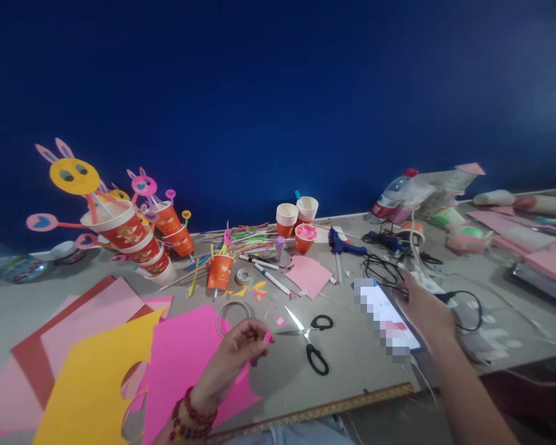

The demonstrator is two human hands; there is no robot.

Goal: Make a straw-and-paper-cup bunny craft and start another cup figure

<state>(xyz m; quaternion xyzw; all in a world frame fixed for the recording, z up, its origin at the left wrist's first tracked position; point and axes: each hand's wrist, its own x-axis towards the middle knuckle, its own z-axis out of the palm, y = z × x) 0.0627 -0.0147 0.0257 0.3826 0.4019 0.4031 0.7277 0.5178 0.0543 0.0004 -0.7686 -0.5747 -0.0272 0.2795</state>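
We have the small pink paper piece [267,337] up at the fingertips of our left hand [241,349], above the bench [282,383], just right of the bright pink sheet [180,352] and left of the open scissors [306,332]. It looks very light and thin, so we judge it will bend or crease easily; a gentle pinch at one edge should suit it best. The left grip is pinched on it, thumb against curled fingers, palm turned partly up, forearm rising from the lower edge. Our right hand [421,306] reaches forward with its fingers at the upper right side of the lit phone [389,318], near the black cables [377,269]. We cannot tell if that grip is spread or closed on anything, nor whether it touches the phone
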